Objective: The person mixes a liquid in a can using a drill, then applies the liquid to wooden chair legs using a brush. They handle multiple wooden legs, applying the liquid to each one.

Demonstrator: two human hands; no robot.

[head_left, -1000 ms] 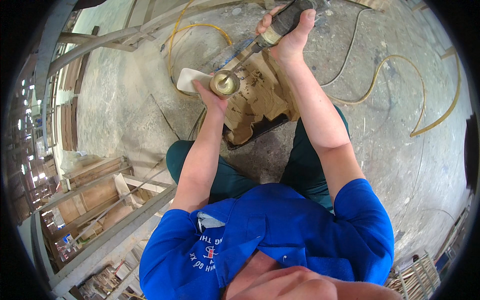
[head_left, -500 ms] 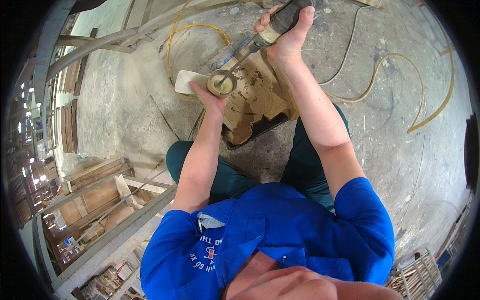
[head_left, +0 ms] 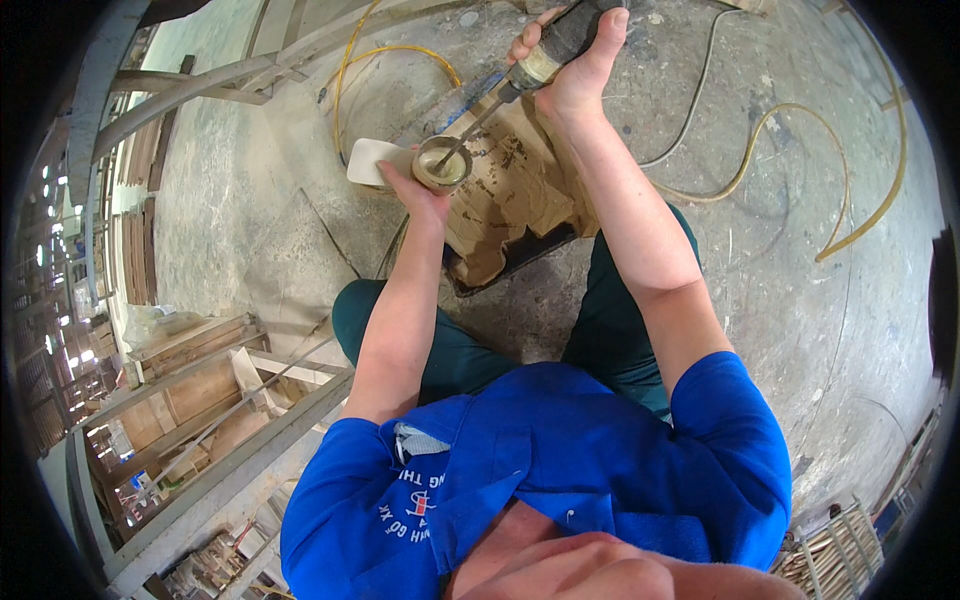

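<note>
Your left hand [head_left: 425, 202] has the cup [head_left: 463, 180] in its grasp, fingers mostly hidden behind and under it. Left thumb points out left, at the white card [head_left: 368, 163], which sits just beside the cup; can't tell exactly how the card is held. Cup mouth faces up toward the head view, pale stuff inside.

Your right hand [head_left: 582, 92] grips the drill [head_left: 572, 42], fingers wrapped on one side, thumb along the other. Drill is up at the top edge, partly cut off. Its rod [head_left: 480, 128] slants down-left, end inside the cup, in the pale stuff.

Cup is left of the drill, over the far left side of the torn cardboard [head_left: 525, 190]. Cardboard is brown, dark-stained, lying on a black tray [head_left: 515, 263] on the grey floor [head_left: 760, 300], out beyond your knees. Yellow hose [head_left: 405, 50] loops on the floor behind the card; grey cable [head_left: 693, 105] and tan hose [head_left: 745, 178] run to the right of your right arm.
</note>
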